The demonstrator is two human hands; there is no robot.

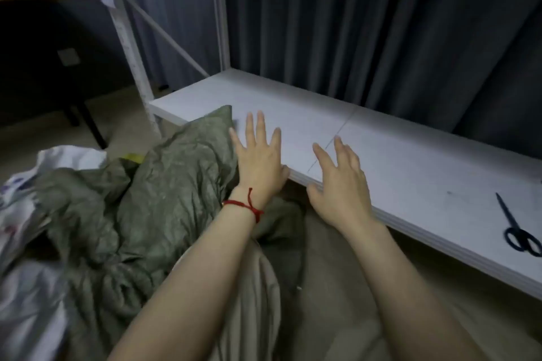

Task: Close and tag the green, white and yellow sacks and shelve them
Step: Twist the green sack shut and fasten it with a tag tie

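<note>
just left of the spread, empty left hand [259, 161] lies the green sack [140, 199].

Green sack [152, 190]: olive woven fabric, heavily crumpled, slumped with its upper corner leaning on the front edge of the white shelf [396, 164]. White sack [32, 302]: creased, faintly printed, lying just left of the green one. Yellow sack [135, 158]: only a sliver shows between them.
</note>
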